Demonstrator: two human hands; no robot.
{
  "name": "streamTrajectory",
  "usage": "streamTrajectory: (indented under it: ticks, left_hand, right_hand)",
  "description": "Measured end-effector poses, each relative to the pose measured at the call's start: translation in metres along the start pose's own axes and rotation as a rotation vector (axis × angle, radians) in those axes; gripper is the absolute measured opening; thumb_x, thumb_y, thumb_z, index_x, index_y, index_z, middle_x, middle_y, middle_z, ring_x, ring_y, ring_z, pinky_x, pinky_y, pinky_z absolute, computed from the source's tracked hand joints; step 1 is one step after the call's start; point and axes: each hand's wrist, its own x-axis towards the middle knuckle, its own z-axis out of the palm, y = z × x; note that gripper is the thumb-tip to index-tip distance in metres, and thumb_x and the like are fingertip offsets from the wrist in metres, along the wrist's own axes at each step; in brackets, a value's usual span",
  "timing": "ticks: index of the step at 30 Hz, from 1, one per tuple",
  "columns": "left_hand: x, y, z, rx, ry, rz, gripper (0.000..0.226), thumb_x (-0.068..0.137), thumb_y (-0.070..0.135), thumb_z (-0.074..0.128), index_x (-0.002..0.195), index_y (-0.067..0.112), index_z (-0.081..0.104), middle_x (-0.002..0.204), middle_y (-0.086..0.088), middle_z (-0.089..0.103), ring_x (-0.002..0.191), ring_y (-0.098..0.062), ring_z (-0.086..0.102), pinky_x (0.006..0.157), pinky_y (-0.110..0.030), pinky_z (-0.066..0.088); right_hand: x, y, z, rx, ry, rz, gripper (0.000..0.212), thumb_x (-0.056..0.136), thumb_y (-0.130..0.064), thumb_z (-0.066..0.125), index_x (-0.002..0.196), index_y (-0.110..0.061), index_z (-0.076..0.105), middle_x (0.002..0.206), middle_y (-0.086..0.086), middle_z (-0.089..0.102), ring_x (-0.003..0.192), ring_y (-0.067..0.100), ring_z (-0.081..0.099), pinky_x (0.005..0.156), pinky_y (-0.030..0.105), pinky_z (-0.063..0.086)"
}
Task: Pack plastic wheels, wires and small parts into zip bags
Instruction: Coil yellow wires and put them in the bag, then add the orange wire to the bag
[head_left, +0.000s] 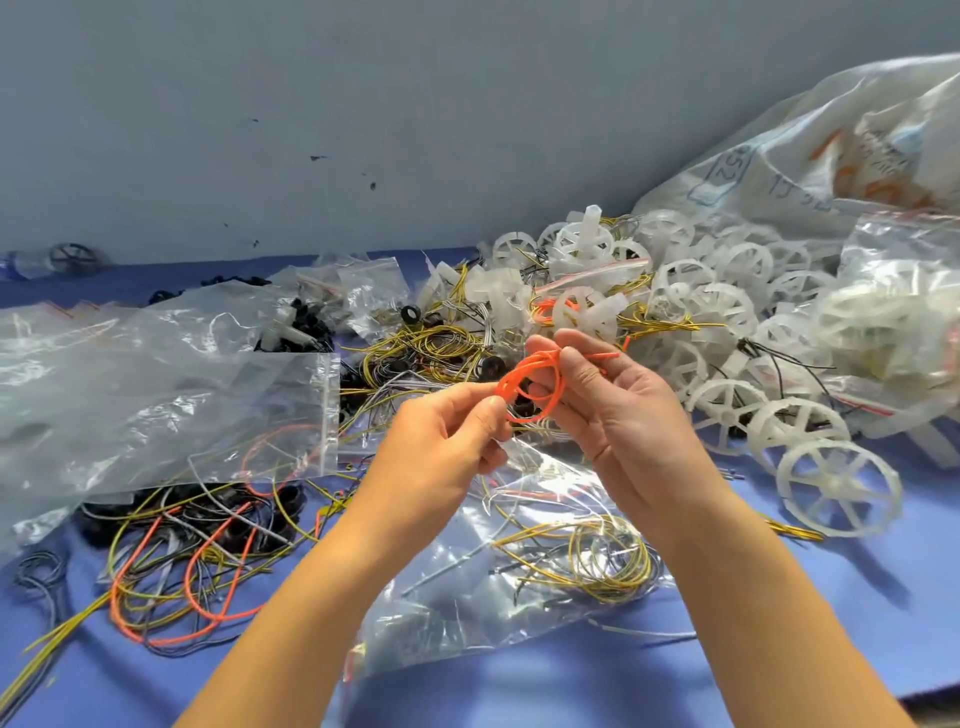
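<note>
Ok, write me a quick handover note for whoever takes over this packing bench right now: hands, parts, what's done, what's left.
Left hand: pinching one side of a coiled orange wire, raised above the table.
Right hand: gripping the coil's other side; its loose end sticks out to the right.
Clear zip bag lies below the hands, yellow wire loops inside it.
White spoked plastic wheels are heaped at right on the blue table; loose orange, yellow and black wires lie tangled at left beside empty clear bags.
Done: at least one bag partly filled.
Left: bag this coil, then the loose wheels and wires.
</note>
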Motion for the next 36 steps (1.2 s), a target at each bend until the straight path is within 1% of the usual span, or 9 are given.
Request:
streamTrajectory:
  ticks: [5,9,11,17,23,26,30,33,36]
  left_hand:
    - [-0.001,-0.009,-0.024,0.307,0.233,0.137,0.017,0.097,0.021,0.058,0.106,0.024,0.072,0.082,0.007,0.071,0.076,-0.014,0.066,0.079,-0.037,0.056]
    - [-0.005,-0.007,-0.037,0.626,0.334,0.319,0.017,0.098,0.02,0.057,0.109,0.021,0.07,0.094,0.011,0.066,0.083,-0.002,0.06,0.075,-0.011,0.042]
    - [-0.007,-0.007,-0.041,0.703,0.347,0.372,0.016,0.098,0.018,0.056,0.108,0.017,0.069,0.095,0.007,0.064,0.085,-0.007,0.058,0.076,-0.016,0.042]
    - [-0.005,-0.004,-0.063,0.784,0.479,0.355,0.014,0.098,0.012,0.054,0.102,0.01,0.068,0.097,-0.004,0.064,0.084,-0.026,0.061,0.074,-0.042,0.045]
    - [-0.003,-0.002,-0.081,0.756,0.591,0.332,0.015,0.099,0.012,0.052,0.098,0.016,0.067,0.093,0.0,0.064,0.078,-0.024,0.059,0.07,-0.04,0.046]
    - [0.0,-0.004,-0.079,0.59,0.572,0.248,0.018,0.101,0.02,0.049,0.091,0.023,0.064,0.079,0.002,0.063,0.074,-0.025,0.061,0.067,-0.038,0.049]
    - [-0.001,-0.007,-0.068,0.432,0.471,0.208,0.017,0.101,0.028,0.049,0.092,0.028,0.063,0.073,0.003,0.065,0.069,-0.02,0.064,0.067,-0.045,0.054]
    - [-0.003,-0.006,-0.065,0.562,0.389,0.307,0.013,0.101,0.027,0.05,0.096,0.028,0.062,0.072,0.008,0.063,0.068,-0.012,0.061,0.065,-0.035,0.049]
    - [-0.004,-0.004,-0.06,0.62,0.318,0.392,0.011,0.099,0.021,0.055,0.101,0.021,0.066,0.086,0.012,0.063,0.078,-0.003,0.057,0.07,-0.016,0.042]
  right_hand:
    - [0.001,0.006,0.001,-0.382,-0.003,-0.025,0.01,0.088,-0.008,0.066,0.094,-0.013,0.073,0.083,0.006,0.076,0.078,0.013,0.072,0.07,0.022,0.057]
    - [0.002,0.014,0.002,-0.66,-0.049,-0.06,0.011,0.086,-0.017,0.072,0.095,-0.021,0.077,0.074,-0.001,0.074,0.069,0.005,0.063,0.069,0.019,0.056]
    - [0.002,0.017,0.004,-0.73,-0.088,-0.077,0.011,0.087,-0.018,0.071,0.093,-0.025,0.078,0.074,0.001,0.073,0.068,0.003,0.06,0.067,0.017,0.054]
    - [0.002,0.016,0.008,-0.874,-0.159,-0.106,0.019,0.091,-0.017,0.068,0.082,-0.03,0.077,0.066,-0.008,0.069,0.065,0.003,0.056,0.061,0.018,0.05]
    - [0.0,0.016,0.012,-1.035,-0.173,-0.173,0.014,0.094,-0.024,0.064,0.087,-0.026,0.076,0.072,0.003,0.069,0.067,0.012,0.055,0.068,0.044,0.05]
    - [-0.002,0.02,0.014,-1.082,-0.181,-0.156,0.013,0.094,-0.025,0.063,0.086,-0.027,0.073,0.07,-0.004,0.068,0.066,0.004,0.055,0.066,0.031,0.044]
    - [-0.01,0.027,0.016,-1.114,-0.362,0.063,0.01,0.095,-0.028,0.062,0.094,-0.025,0.071,0.086,-0.011,0.072,0.079,-0.004,0.062,0.079,0.021,0.047]
    - [-0.009,0.021,0.015,-1.047,-0.287,0.05,0.026,0.098,-0.026,0.056,0.123,-0.023,0.064,0.114,-0.007,0.07,0.102,-0.004,0.063,0.093,0.017,0.047]
    - [-0.008,0.007,0.02,-0.855,-0.207,-0.041,0.041,0.097,-0.032,0.052,0.138,-0.024,0.052,0.125,-0.011,0.064,0.103,-0.017,0.058,0.086,0.005,0.046]
